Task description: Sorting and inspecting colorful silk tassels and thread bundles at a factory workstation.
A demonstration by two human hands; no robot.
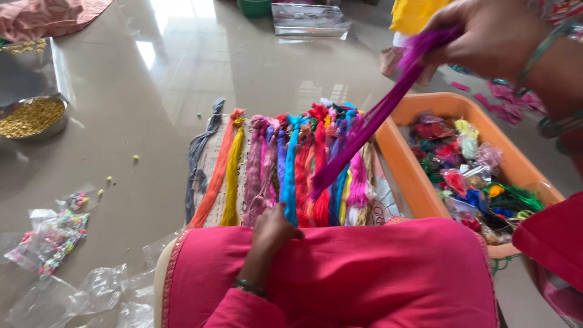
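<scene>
My right hand (pixel 486 36), with bangles at the wrist, is raised at the upper right and grips the top of a long purple thread skein (pixel 364 130). The skein stretches down and left, and its lower end lies over a row of several coloured thread skeins (pixel 291 164) spread side by side on a mat on the floor. My left hand (pixel 273 229) rests at the near ends of the pink and blue skeins, just beyond my pink-clothed lap (pixel 364 273). Its fingers are hidden from view.
An orange plastic tray (pixel 401 158) of mixed coloured threads and packets stands right of the skeins. A metal bowl of golden beads (pixel 30 118) sits far left, with clear bags of beads (pixel 54 237) nearer. A silver box (pixel 308 21) and someone's yellow garment (pixel 413 15) lie beyond.
</scene>
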